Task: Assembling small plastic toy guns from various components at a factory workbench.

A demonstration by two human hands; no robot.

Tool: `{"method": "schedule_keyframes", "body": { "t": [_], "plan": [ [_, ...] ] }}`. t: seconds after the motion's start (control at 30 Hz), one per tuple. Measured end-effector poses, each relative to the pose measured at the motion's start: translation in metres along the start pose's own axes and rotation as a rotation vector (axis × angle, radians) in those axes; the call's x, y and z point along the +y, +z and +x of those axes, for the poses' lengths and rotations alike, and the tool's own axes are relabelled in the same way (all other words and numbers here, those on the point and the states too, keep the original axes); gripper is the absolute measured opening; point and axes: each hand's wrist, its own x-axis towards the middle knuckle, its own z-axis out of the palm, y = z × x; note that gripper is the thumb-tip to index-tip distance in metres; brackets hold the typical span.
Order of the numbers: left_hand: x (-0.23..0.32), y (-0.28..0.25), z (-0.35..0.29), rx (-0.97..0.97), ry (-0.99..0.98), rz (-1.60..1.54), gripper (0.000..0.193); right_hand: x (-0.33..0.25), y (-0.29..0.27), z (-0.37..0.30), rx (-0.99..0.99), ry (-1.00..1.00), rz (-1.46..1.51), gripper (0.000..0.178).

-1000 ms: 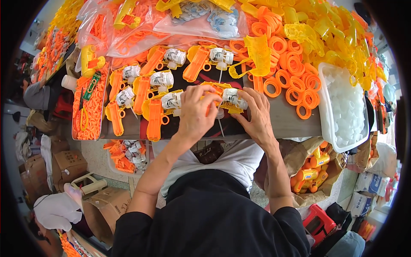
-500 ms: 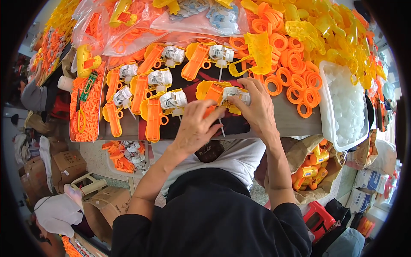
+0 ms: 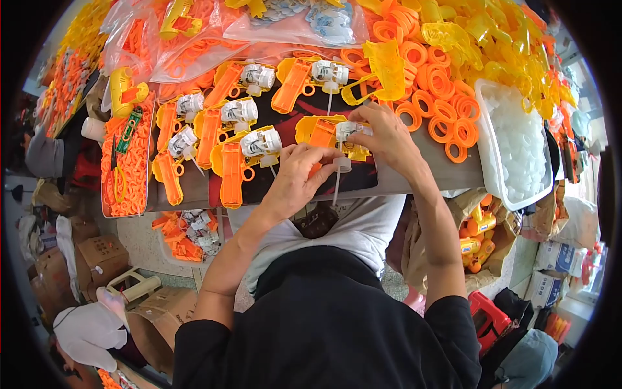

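Note:
Near the table's front edge lies a yellow toy-gun half shell (image 3: 312, 126) with an orange handle piece and a white mechanism (image 3: 350, 131). My right hand (image 3: 393, 139) has its fingers closed on the mechanism's right end. Below it, my left hand (image 3: 299, 176) pinches a small translucent white cap (image 3: 342, 165), from which a thin white stem points down. Left of my hands sit several similar half-built toy guns (image 3: 232, 170), their orange handles toward me. Part of this shell's handle is hidden behind my left fingers.
Orange rings (image 3: 442, 110) and yellow shells (image 3: 466, 45) are heaped at the back right. A white tub (image 3: 487, 146) of translucent caps stands right. At left, a tray (image 3: 148, 194) of small orange parts holds a green-handled tool (image 3: 129, 131). An open bag (image 3: 447, 227) of toys stands below.
My left hand has drawn slightly down from the shell, and the white cap now shows at its fingertips. My right fingers have stayed at the mechanism. The whole view has shifted slightly.

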Motion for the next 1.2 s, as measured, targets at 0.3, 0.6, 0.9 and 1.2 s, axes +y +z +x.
{"method": "schedule_keyframes", "body": {
  "t": [0.3, 0.6, 0.9, 1.2],
  "plan": [
    [0.008, 0.017, 0.008, 0.14, 0.155, 0.196, 0.032, 0.005, -0.006, 0.026, -0.182, -0.012, -0.131, 0.042],
    [-0.011, 0.035, 0.02, 0.189, 0.475, 0.457, 0.026, 0.012, -0.002, 0.033, -0.213, -0.029, -0.077, 0.044],
    [-0.014, 0.034, 0.026, 0.122, 0.545, 0.491, 0.029, 0.008, -0.003, 0.032, -0.208, 0.046, -0.115, 0.046],
    [-0.012, 0.03, 0.017, 0.127, 0.535, 0.49, 0.038, 0.008, 0.002, 0.023, -0.143, 0.001, -0.132, 0.041]
  ]
}}
